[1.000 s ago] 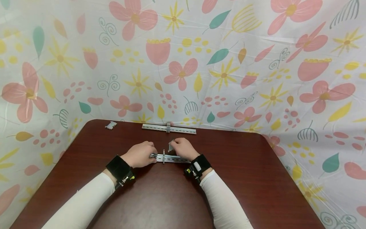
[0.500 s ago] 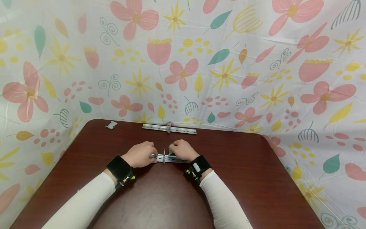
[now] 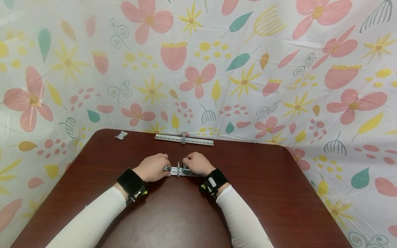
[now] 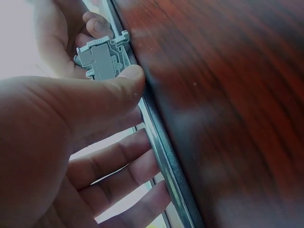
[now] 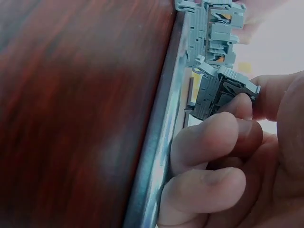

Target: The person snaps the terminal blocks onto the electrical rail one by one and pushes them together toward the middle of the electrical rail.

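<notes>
A silver slotted DIN rail (image 3: 174,171) lies crosswise near the middle of the table, with a slim grey terminal block (image 3: 178,169) upright on it. My left hand (image 3: 153,167) grips the rail's left part; in the left wrist view the thumb (image 4: 130,78) presses its near edge and the fingers reach behind. To the right of the mounted block, my right hand (image 3: 198,163) pinches a second grey terminal block (image 5: 206,95). This piece tilts against the rail beside the mounted one in the right wrist view. Whether it is hooked onto the rail I cannot tell.
Farther back lies another DIN rail (image 3: 198,141) bearing grey blocks (image 3: 183,138). A loose grey piece (image 3: 121,135) is at the table's back left corner. The dark wooden table (image 3: 263,193) ends at a flower-patterned curtain (image 3: 235,117).
My right hand has come down slightly, bringing the pinched terminal block from above the rail to the rail beside the mounted block. The left hand keeps its grip.
</notes>
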Demonstrator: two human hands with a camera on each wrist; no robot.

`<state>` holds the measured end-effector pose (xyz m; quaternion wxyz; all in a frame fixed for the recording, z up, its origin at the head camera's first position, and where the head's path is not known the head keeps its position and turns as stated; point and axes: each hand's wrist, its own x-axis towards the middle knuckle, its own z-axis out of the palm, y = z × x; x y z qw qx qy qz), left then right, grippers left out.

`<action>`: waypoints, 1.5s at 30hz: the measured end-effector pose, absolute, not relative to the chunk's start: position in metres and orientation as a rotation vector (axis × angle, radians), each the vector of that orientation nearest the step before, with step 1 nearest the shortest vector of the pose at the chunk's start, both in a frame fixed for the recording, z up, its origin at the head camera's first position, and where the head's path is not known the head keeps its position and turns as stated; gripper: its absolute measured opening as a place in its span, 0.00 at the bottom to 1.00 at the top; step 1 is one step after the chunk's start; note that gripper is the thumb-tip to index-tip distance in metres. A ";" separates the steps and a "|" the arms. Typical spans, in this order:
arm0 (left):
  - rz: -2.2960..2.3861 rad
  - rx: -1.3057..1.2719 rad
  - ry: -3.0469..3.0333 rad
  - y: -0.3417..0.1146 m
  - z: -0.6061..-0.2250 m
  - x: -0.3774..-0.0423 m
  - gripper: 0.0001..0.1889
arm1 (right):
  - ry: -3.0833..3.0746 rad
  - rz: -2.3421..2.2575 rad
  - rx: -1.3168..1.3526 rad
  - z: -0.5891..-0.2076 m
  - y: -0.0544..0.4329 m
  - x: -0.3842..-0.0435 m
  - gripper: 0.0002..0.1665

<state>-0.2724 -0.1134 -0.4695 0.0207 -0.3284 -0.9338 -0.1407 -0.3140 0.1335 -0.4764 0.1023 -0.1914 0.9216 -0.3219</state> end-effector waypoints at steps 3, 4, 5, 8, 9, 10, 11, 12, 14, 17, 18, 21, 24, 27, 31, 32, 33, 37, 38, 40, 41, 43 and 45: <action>-0.445 -1.019 -2.891 -0.113 -0.469 -0.273 0.05 | 2.741 -0.902 -0.562 -0.476 0.132 -0.314 0.31; -0.448 -1.019 -2.891 -0.113 -0.469 -0.273 0.05 | 2.745 -0.886 -0.557 -0.476 0.131 -0.314 0.31; -0.451 -1.019 -2.890 -0.113 -0.469 -0.273 0.05 | 2.749 -0.872 -0.552 -0.476 0.131 -0.314 0.31; -0.447 -1.017 -2.889 -0.113 -0.470 -0.274 0.05 | 2.762 -0.825 -0.545 -0.474 0.128 -0.313 0.31; -0.437 -1.018 -2.886 -0.113 -0.470 -0.274 0.05 | 2.765 -0.811 -0.545 -0.473 0.127 -0.312 0.31; -0.428 -1.019 -2.883 -0.113 -0.471 -0.275 0.05 | 2.768 -0.796 -0.545 -0.472 0.126 -0.312 0.31; -0.418 -1.021 -2.877 -0.113 -0.471 -0.275 0.06 | 2.770 -0.789 -0.546 -0.471 0.125 -0.311 0.31; -0.408 -1.021 -2.873 -0.113 -0.471 -0.275 0.06 | 2.773 -0.777 -0.548 -0.470 0.125 -0.311 0.32; -0.394 -1.023 -2.868 -0.113 -0.472 -0.275 0.06 | 2.780 -0.761 -0.555 -0.468 0.123 -0.310 0.32; -0.391 -1.010 -2.876 -0.114 -0.472 -0.275 0.07 | 2.786 -0.733 -0.575 -0.467 0.122 -0.309 0.32; -0.392 -1.004 -2.879 -0.114 -0.472 -0.274 0.07 | 2.786 -0.723 -0.579 -0.467 0.121 -0.309 0.32; -0.395 -0.995 -2.881 -0.114 -0.472 -0.274 0.07 | 2.782 -0.698 -0.592 -0.466 0.120 -0.309 0.31; -0.397 -0.994 -2.882 -0.114 -0.472 -0.274 0.07 | 2.773 -0.684 -0.590 -0.465 0.120 -0.308 0.32; -0.396 -1.000 -2.881 -0.114 -0.471 -0.274 0.07 | 2.766 -0.681 -0.590 -0.464 0.120 -0.307 0.32; -0.391 -1.002 -2.879 -0.113 -0.470 -0.273 0.07 | 2.764 -0.675 -0.589 -0.464 0.120 -0.306 0.33; -0.389 -1.001 -2.880 -0.113 -0.470 -0.272 0.07 | 2.760 -0.672 -0.589 -0.464 0.120 -0.306 0.33; -0.391 -1.002 -2.880 -0.113 -0.470 -0.272 0.07 | 2.757 -0.669 -0.589 -0.464 0.120 -0.306 0.33; -0.401 -0.997 -2.884 -0.113 -0.470 -0.272 0.07 | 2.742 -0.639 -0.597 -0.464 0.120 -0.305 0.34; -0.403 -0.998 -2.882 -0.113 -0.470 -0.272 0.07 | 2.738 -0.633 -0.600 -0.464 0.119 -0.305 0.35; -0.403 -0.995 -2.884 -0.113 -0.471 -0.273 0.07 | 2.734 -0.626 -0.601 -0.463 0.119 -0.304 0.35; -0.404 -0.995 -2.886 -0.113 -0.471 -0.273 0.08 | 2.733 -0.622 -0.600 -0.463 0.119 -0.304 0.35; -0.404 -0.994 -2.888 -0.113 -0.471 -0.273 0.08 | 2.729 -0.622 -0.596 -0.462 0.118 -0.303 0.35; -0.409 -0.991 -2.890 -0.113 -0.470 -0.274 0.08 | 2.728 -0.628 -0.592 -0.461 0.118 -0.303 0.35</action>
